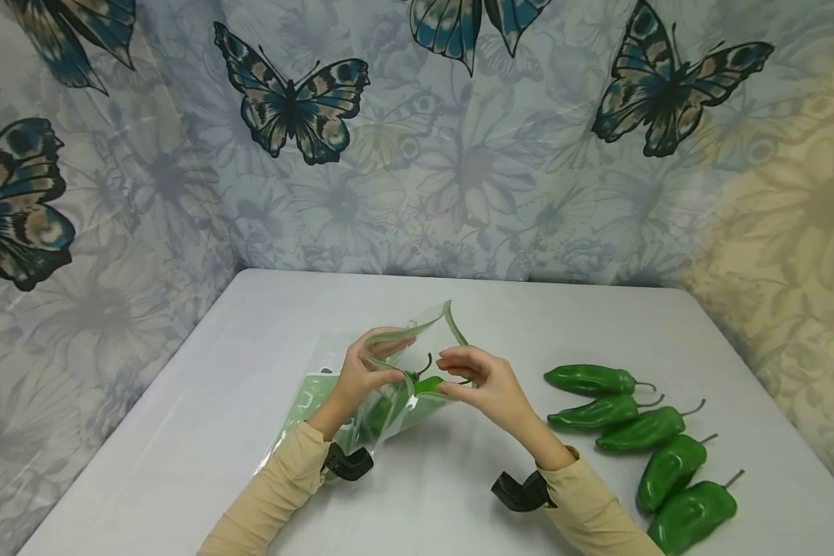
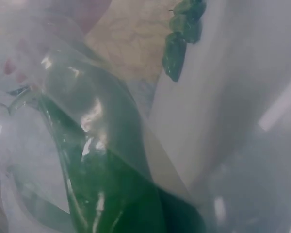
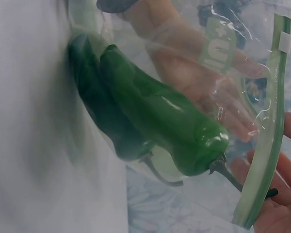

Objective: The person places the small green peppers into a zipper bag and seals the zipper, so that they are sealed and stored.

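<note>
A clear zip bag (image 1: 431, 413) with a green rim is held up over the table, its mouth spread wide. My left hand (image 1: 364, 367) grips the bag's left side near the rim, thumb in front. Two dark green peppers (image 3: 160, 111) lie inside, seen through the plastic in the right wrist view; one stem reaches past the green zip strip (image 3: 266, 131). My right hand (image 1: 483, 382) is at the mouth's right side, thumb and fingers apart around that stem. The left wrist view is filled by a pepper (image 2: 111, 179) behind hazy plastic.
Several green peppers (image 1: 649, 428) lie in a slanting row on the white table (image 1: 181, 463), right of my right arm. A flat clear pack with light green print (image 1: 313, 394) lies under my left hand. Butterfly-patterned cloth (image 1: 459, 193) stands behind the table.
</note>
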The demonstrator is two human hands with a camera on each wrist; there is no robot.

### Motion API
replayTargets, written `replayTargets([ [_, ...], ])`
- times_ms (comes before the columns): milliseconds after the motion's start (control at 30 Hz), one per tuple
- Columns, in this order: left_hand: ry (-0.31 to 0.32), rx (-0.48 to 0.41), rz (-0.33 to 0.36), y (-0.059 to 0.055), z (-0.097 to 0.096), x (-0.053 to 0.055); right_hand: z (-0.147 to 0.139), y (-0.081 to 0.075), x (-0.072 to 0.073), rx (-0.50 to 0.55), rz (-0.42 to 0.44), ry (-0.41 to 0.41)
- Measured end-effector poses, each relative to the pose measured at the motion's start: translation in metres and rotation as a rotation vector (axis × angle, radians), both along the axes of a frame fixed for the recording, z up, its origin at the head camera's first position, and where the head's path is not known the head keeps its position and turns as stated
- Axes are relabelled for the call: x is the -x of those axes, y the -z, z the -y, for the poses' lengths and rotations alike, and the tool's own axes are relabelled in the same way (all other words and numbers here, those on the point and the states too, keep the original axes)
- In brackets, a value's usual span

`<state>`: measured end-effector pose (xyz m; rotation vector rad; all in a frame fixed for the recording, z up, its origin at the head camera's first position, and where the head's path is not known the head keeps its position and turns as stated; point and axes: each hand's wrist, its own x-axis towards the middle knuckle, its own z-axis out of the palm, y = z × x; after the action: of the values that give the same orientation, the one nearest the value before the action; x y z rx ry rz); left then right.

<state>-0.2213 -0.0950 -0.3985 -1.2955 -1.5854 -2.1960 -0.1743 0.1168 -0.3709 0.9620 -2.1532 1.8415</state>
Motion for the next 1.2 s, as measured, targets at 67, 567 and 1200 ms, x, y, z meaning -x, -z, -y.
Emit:
replayTargets([
  [67, 0.007, 0.003, -0.001, -0.0005, -0.0005, 0.0011, -0.0003, 0.0005, 0.0, 0.016, -0.039, 0.009],
  [567, -0.024, -0.012, -0.016, -0.0029, -0.0003, -0.0008, -0.0047, -0.0026, 0.0013, 0.092, -0.157, 0.014],
  [1200, -0.015, -0.072, -0.08, -0.0011, -0.0021, 0.0005, -0.0047, -0.0035, -0.0012, 0.117, -0.094, -0.047],
])
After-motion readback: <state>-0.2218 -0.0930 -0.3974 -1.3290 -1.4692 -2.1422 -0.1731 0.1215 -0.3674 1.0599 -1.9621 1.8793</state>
